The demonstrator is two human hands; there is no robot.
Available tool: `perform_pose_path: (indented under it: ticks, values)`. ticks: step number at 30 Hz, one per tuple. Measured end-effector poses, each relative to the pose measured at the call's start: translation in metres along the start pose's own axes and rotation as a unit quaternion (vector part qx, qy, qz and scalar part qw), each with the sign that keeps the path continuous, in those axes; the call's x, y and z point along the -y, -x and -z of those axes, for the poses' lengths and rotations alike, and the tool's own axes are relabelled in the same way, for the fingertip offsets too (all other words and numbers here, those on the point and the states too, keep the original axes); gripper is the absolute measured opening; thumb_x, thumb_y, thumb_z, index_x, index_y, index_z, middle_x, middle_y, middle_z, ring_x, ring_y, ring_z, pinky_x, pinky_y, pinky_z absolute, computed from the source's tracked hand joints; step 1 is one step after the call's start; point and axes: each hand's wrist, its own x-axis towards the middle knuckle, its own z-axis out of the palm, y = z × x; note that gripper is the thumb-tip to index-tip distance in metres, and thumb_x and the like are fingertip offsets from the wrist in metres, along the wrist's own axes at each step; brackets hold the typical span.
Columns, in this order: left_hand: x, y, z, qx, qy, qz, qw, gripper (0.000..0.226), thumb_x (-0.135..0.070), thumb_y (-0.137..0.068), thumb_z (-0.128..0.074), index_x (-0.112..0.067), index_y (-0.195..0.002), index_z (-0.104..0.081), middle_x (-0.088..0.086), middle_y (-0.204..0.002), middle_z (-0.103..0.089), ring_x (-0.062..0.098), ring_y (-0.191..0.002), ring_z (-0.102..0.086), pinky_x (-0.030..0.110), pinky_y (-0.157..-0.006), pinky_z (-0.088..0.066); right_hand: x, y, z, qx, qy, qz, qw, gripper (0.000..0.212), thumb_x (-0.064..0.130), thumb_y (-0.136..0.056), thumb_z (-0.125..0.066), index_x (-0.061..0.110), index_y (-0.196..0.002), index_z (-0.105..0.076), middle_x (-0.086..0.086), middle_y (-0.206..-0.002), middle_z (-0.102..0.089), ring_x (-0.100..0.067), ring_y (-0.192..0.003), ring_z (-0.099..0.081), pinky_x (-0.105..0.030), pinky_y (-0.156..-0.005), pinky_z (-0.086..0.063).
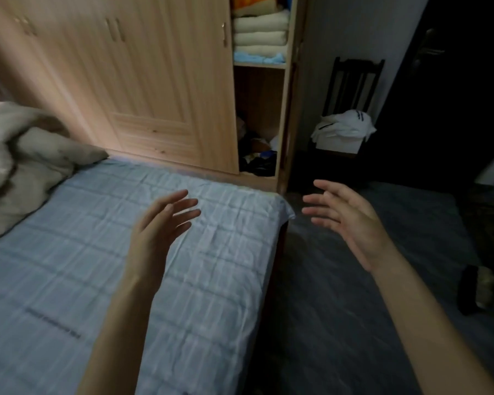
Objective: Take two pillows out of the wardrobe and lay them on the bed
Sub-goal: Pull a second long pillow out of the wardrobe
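Observation:
The light wooden wardrobe (143, 81) stands behind the bed, its rightmost section uncovered. On the upper shelf lie stacked cream folded bedding (261, 32); the lower compartment holds dark jumbled items (258, 155). The bed (97, 266) carries a pale blue checked sheet. At its left end sit beige pillows or bunched bedding (23, 163). My left hand (163, 223) hovers over the bed with fingers spread and holds nothing. My right hand (345, 218) is raised past the bed's corner, over the floor, also spread and holding nothing.
A dark wooden chair (351, 86) with white clothing (342, 128) on its seat stands right of the wardrobe. Dark carpet (354, 323) covers the floor to the right of the bed. A dark door (439, 81) and a dark shoe-like object (471, 289) are at far right.

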Motion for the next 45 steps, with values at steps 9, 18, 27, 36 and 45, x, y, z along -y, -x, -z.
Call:
perform_pose_path:
  ticks: [9, 18, 27, 36, 45]
  values:
    - [0.017, -0.119, -0.038, 0.045, 0.012, 0.015, 0.999, 0.031, -0.014, -0.094, -0.036, -0.023, -0.105, -0.063, -0.003, -0.100, -0.071, 0.014, -0.097, -0.067, 0.027, -0.083, -0.047, 0.000, -0.093, 0.026, -0.042, 0.009, 0.003, 0.999, 0.021, 0.018, -0.093, -0.046, 0.026, -0.108, -0.058, -0.003, -0.099, -0.069, -0.017, -0.091, -0.067, -0.023, -0.075, -0.053]
    - [0.055, -0.225, -0.123, 0.042, 0.012, 0.041, 0.998, 0.029, -0.014, -0.093, -0.039, -0.022, -0.107, -0.063, -0.001, -0.101, -0.071, 0.014, -0.096, -0.067, 0.028, -0.081, -0.046, -0.005, -0.220, 0.092, -0.006, 0.044, -0.003, 0.999, 0.024, 0.018, -0.093, -0.045, 0.025, -0.113, -0.056, -0.004, -0.105, -0.067, -0.020, -0.097, -0.065, -0.028, -0.079, -0.050]
    - [0.078, -0.332, -0.220, -0.008, 0.047, 0.035, 0.998, 0.028, -0.017, -0.093, -0.040, -0.023, -0.106, -0.064, -0.002, -0.103, -0.072, 0.016, -0.100, -0.067, 0.025, -0.083, -0.050, 0.017, -0.361, 0.170, 0.058, 0.094, -0.010, 0.994, 0.025, 0.019, -0.094, -0.044, 0.020, -0.115, -0.057, -0.005, -0.112, -0.064, -0.017, -0.100, -0.064, -0.031, -0.087, -0.051]
    - [0.094, -0.437, -0.256, -0.075, 0.035, 0.035, 0.996, 0.029, -0.016, -0.093, -0.039, -0.021, -0.109, -0.063, -0.001, -0.102, -0.073, 0.017, -0.100, -0.067, 0.028, -0.084, -0.047, 0.013, -0.497, 0.173, 0.127, 0.077, -0.030, 0.988, 0.025, 0.020, -0.093, -0.046, 0.022, -0.115, -0.056, -0.002, -0.107, -0.066, -0.016, -0.097, -0.065, -0.032, -0.087, -0.052]
    - [0.101, -0.557, -0.256, -0.129, 0.043, 0.011, 0.991, 0.028, -0.013, -0.093, -0.037, -0.019, -0.107, -0.061, 0.002, -0.105, -0.069, 0.012, -0.094, -0.068, 0.024, -0.084, -0.050, 0.010, -0.636, 0.135, 0.201, 0.083, -0.019, 0.976, 0.021, 0.022, -0.091, -0.049, 0.026, -0.110, -0.058, -0.002, -0.108, -0.065, -0.014, -0.097, -0.065, -0.030, -0.086, -0.052]
